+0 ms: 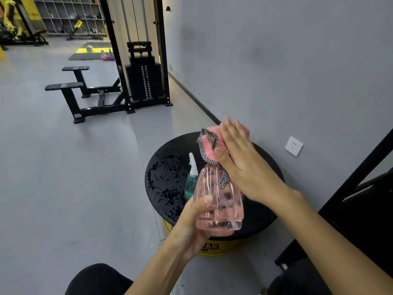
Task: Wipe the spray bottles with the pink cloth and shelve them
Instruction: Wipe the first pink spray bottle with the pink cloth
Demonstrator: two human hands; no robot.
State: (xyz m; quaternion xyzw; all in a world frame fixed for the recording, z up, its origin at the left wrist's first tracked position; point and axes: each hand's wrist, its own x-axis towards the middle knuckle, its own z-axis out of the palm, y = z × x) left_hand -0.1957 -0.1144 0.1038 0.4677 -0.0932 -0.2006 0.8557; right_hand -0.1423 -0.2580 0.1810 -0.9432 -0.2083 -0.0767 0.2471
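My left hand (192, 220) grips a clear pink spray bottle (219, 201) by its lower body and holds it upright above a round black stool top (168, 175). My right hand (240, 160) presses a pink cloth (210, 141) with a checked trim over the bottle's top, so the nozzle is hidden. A teal spray bottle (191, 179) with a white nozzle stands on the stool just behind the pink one.
The stool top is wet with droplets and has a yellow base (221, 249). A grey wall with a white socket (294, 146) is on the right. A black cable machine (144, 67) stands on the floor ahead. A dark frame (348, 188) rises at right.
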